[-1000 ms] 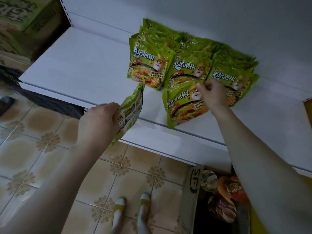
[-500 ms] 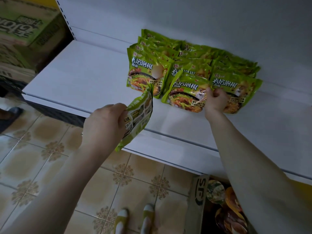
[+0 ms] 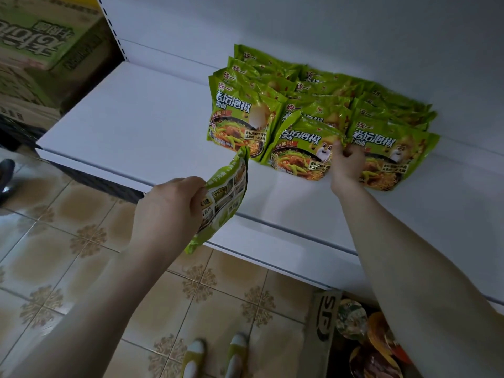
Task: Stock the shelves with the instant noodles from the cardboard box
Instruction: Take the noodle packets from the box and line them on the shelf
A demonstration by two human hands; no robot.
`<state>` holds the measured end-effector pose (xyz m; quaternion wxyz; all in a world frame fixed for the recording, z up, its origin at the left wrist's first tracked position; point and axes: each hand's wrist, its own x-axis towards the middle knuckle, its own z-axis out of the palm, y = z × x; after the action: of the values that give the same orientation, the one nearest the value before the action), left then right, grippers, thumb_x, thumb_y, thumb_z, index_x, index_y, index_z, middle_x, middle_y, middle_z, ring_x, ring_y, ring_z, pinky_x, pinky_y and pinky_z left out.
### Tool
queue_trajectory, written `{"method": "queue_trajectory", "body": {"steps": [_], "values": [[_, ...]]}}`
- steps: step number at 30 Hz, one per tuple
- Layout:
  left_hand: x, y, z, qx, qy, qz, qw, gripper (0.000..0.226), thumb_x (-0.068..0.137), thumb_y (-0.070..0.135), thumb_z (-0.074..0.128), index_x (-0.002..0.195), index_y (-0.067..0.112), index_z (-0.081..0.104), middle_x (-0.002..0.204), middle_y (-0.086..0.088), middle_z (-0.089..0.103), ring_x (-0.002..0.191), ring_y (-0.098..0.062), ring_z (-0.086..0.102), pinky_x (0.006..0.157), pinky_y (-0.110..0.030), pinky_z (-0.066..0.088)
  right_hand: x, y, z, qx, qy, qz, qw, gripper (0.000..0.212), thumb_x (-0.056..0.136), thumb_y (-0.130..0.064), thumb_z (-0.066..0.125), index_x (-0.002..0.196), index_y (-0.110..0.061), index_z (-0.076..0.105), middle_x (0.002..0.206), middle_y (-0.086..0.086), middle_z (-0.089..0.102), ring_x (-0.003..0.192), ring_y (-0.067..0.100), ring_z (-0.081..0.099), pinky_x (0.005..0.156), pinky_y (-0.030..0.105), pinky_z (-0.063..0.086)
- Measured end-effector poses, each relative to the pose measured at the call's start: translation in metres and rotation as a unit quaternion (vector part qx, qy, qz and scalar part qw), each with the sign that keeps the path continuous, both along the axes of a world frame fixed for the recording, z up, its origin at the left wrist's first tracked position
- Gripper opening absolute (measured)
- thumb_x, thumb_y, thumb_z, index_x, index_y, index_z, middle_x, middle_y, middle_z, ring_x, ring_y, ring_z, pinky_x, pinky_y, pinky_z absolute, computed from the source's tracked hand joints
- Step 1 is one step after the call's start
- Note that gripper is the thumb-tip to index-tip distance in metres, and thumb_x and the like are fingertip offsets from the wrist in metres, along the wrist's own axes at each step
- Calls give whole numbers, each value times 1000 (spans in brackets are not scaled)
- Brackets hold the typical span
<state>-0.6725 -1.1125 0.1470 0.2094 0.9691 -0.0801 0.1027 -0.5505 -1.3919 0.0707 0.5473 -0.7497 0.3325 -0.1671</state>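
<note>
Left hand: your left hand grips a pack by its side, back face toward you. It hangs over the shelf front edge, clear of the rows.
Right hand: your right hand has its fingers curled on the right edge of the middle pack, beside the right pack.
Step, judged: you are seating the middle pack at the front of its row.
How to: push it back until it leans on the pack behind, printed face out and level with both neighbours. Ease off gently, then bring in the left pack, probably turned face out.
Materials: green glossy film, crinkly, pillow-shaped with crimped ends. The shelf is smooth white, so the packs will likely slide.
Box: the cardboard box sits on the floor at lower right, flap up.
</note>
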Motion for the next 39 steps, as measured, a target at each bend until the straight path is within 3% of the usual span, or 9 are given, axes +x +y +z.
{"method": "queue_trajectory", "body": {"steps": [3,7,13,20,26,30,33,37,39], "values": [[2,-2,-1,1,0,-7,1000,26,82,17,43,69,5,61,52,-5,50,44,-30,44,39,-27,35,4,0,-1,-4,-1,-9,1000,22,95,-26,48,90,-6,40,75,-1,44,78,20,43,63,26,31],[5,-4,-3,5,8,-10,1000,27,83,19,41,70,6,62,53,-6,52,45,-32,47,41,-33,40,6,-2,-6,9,0,2,1000,20,93,-22,52,91,-6,39,72,-4,43,63,10,42,54,23,30],[5,-6,-2,-1,7,-15,1000,27,82,18,42,70,5,62,53,-6,53,45,-31,47,41,-31,38,3,-7,-6,21,15,36,999,32,82,-15,65,108,2,57,102,12,63,86,20,56,68,23,39],[3,-10,0,-3,-1,-26,1000,24,82,15,44,70,5,63,53,-8,54,44,-29,46,41,-19,27,-4,-12,-1,14,28,86,996,28,85,-15,64,110,-3,62,107,9,65,91,16,58,69,21,41],[-2,-14,3,-15,-8,-27,999,25,81,14,44,70,4,62,52,-9,54,43,-30,46,41,-21,29,-9,-12,1,25,41,94,994,25,87,-16,62,111,-8,60,113,11,63,95,19,57,92,43,50],[-4,-16,3,-26,-22,-30,999,26,83,16,42,72,4,62,54,-9,55,47,-32,49,41,-36,44,-13,-12,5,8,48,94,994,32,89,-16,59,119,-7,56,117,11,62,97,20,56,81,34,47],[-7,-19,5,-32,-27,-28,999,25,82,17,43,71,4,61,55,-10,55,49,-33,50,42,-38,45,-22,-10,11,-29,48,104,993,30,89,-16,59,115,-2,57,116,14,63,94,20,57,74,26,42],[-10,-22,10,-43,-26,-37,998,28,82,19,42,75,3,64,59,-11,58,53,-33,52,45,-41,48,-44,2,37,-73,42,106,991,34,92,-17,54,117,6,54,121,24,57,111,33,54,92,40,45],[-12,-23,12,-47,-34,-59,997,27,82,18,42,71,2,62,54,-8,52,50,-31,49,45,-41,48,-57,6,52,-40,49,121,991,32,92,-22,55,111,3,58,119,25,59,108,34,58,81,35,48]]}}
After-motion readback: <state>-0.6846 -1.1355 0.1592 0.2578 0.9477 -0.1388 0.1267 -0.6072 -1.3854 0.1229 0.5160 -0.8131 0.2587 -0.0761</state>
